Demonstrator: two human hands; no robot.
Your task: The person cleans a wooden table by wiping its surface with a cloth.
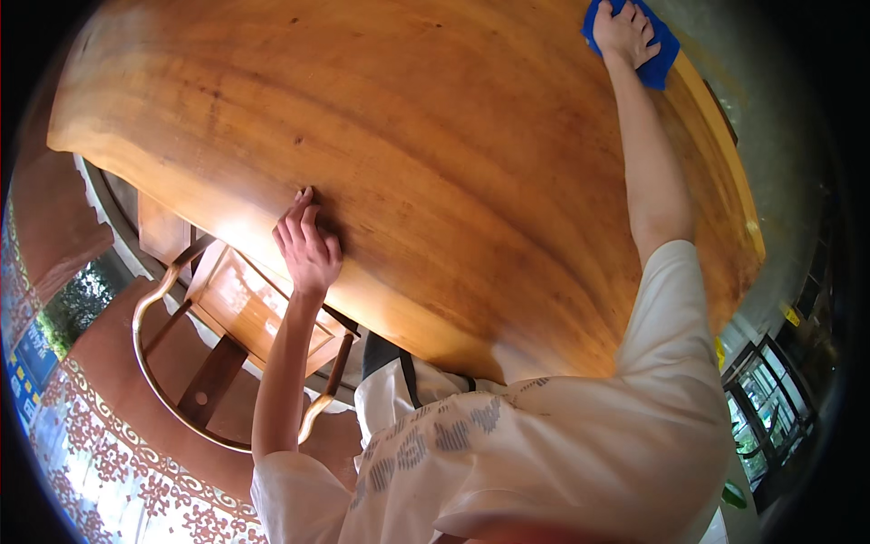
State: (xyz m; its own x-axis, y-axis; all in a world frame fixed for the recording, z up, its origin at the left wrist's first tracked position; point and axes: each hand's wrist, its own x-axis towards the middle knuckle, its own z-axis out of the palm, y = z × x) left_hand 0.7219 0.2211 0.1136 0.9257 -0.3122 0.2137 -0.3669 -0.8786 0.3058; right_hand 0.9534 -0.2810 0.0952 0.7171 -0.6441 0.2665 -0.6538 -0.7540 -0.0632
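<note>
A large polished wooden tabletop (435, 156) fills most of the view in front of me. My right hand (625, 34) lies flat, fingers spread, on a blue cloth (659, 64) near the far right edge of the table. The cloth is pressed against the wood under the palm and sticks out around the fingers. At the near left part of the tabletop, my left hand (307, 245) rests with its fingertips on the wood, its fingers slightly bent and nothing held.
A wooden armchair with a curved rail (139, 326) and a glossy seat (245, 306) stands at the table's near left edge. Behind it is a window with a patterned border (129, 455). A dark metal-framed structure (768, 401) is at the lower right.
</note>
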